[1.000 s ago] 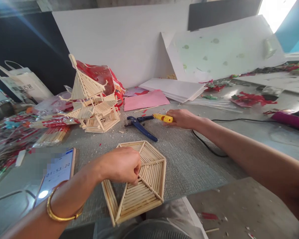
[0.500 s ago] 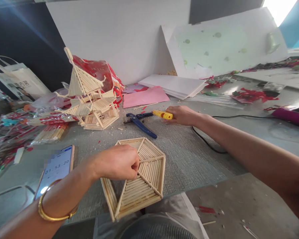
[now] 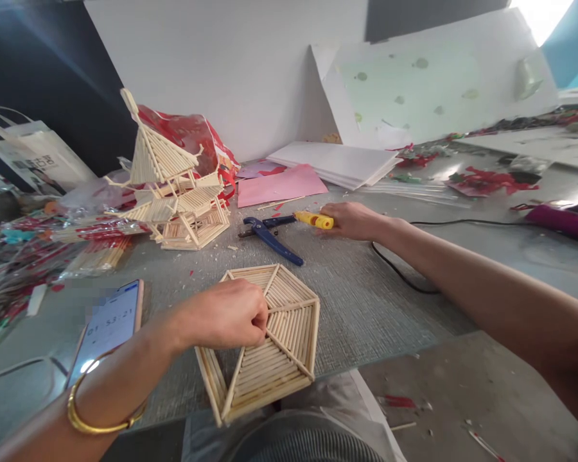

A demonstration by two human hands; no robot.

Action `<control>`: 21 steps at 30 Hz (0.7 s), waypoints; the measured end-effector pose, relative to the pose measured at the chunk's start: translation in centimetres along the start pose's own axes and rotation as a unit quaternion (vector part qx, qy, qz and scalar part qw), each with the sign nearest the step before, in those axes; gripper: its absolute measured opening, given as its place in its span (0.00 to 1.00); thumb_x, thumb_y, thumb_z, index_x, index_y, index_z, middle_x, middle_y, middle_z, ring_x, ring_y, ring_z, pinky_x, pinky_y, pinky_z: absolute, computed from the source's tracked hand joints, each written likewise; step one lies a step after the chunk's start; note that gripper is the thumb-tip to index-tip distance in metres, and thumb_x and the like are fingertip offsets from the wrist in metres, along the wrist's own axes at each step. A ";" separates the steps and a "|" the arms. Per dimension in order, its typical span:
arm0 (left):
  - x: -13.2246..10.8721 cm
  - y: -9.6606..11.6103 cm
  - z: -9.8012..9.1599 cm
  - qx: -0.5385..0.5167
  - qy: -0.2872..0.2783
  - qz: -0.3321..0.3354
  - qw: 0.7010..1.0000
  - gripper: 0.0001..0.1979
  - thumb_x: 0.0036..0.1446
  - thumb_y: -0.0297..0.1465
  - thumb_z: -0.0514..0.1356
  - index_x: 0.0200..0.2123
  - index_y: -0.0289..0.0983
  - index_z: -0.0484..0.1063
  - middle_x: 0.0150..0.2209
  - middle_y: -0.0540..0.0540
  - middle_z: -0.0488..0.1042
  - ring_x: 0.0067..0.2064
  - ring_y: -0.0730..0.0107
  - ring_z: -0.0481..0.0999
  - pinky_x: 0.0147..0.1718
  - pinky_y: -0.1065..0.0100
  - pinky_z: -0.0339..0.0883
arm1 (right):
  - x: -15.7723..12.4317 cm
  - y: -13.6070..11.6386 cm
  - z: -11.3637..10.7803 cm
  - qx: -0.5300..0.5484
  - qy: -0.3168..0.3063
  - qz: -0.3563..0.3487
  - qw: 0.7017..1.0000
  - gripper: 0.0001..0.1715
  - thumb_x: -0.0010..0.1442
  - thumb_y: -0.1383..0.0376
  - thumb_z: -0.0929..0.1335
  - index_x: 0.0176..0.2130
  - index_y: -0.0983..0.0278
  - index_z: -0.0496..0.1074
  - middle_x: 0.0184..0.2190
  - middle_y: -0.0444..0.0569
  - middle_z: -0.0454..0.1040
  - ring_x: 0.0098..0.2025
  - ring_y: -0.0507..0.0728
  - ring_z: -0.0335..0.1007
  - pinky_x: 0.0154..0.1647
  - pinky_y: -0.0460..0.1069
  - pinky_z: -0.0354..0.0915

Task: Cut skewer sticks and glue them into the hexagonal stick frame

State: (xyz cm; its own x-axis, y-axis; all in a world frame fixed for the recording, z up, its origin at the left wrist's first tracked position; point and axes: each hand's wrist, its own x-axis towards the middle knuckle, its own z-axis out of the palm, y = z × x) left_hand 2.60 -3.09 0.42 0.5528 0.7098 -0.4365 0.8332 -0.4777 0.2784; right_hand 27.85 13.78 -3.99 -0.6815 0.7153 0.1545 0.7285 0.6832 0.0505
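Observation:
An octagon-like panel of thin wooden sticks [image 3: 270,378] lies flat at the table's near edge, with one section at its left partly unfilled. Over its middle, my left hand [image 3: 231,312] is closed, fingers curled down; what they hold, if anything, is hidden. My right hand [image 3: 349,221] is closed at the end of a yellow tool [image 3: 315,220], whose tip points left. The tip meets the handle of dark blue cutters [image 3: 272,239] lying on the table. Behind on the left stands a small stick pavilion [image 3: 161,160].
A lit phone [image 3: 108,327] lies left of the panel. Plastic-wrapped sticks [image 3: 96,256] are at the left. Pink paper [image 3: 282,186] and white boards [image 3: 337,163] lie behind. A black cable [image 3: 399,276] runs under my right arm towards a purple object [image 3: 559,221].
Both hands stay almost in place. The view has shifted very slightly, and the phone's timer shows one second more.

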 end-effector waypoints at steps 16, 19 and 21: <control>-0.5 -0.1 0.4 -0.025 0.005 -0.015 1.000 0.11 0.45 0.27 0.53 0.25 0.35 0.76 0.21 0.49 0.72 0.24 0.77 0.64 0.24 0.72 0.53 | 0.0 0.0 0.1 0.006 0.012 -0.012 1.000 0.27 0.55 0.43 0.59 0.35 0.63 0.65 0.33 0.51 0.69 0.33 0.56 0.64 0.30 0.48 0.52; -0.6 -0.2 0.5 -0.029 0.003 -0.014 0.999 0.12 0.46 0.28 0.53 0.27 0.35 0.77 0.23 0.48 0.74 0.25 0.76 0.66 0.25 0.71 0.55 | -0.1 -0.1 0.0 0.000 0.011 -0.012 1.000 0.26 0.55 0.44 0.59 0.35 0.63 0.65 0.33 0.51 0.69 0.33 0.56 0.64 0.31 0.48 0.52; -0.6 -0.3 0.5 -0.036 0.003 -0.012 0.999 0.12 0.46 0.28 0.53 0.27 0.35 0.77 0.24 0.48 0.74 0.25 0.76 0.67 0.25 0.71 0.55 | -0.1 -0.1 -0.1 -0.003 0.010 -0.014 1.000 0.26 0.56 0.44 0.59 0.35 0.64 0.65 0.34 0.51 0.69 0.34 0.56 0.64 0.31 0.48 0.52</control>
State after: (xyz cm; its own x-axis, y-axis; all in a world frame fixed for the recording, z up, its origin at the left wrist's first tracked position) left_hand 2.02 -3.65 0.15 0.5318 0.7246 -0.4384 0.8452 -0.4217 0.3282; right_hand 27.86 13.64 -3.92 -0.7001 0.6927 0.1735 0.7096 0.7020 0.0605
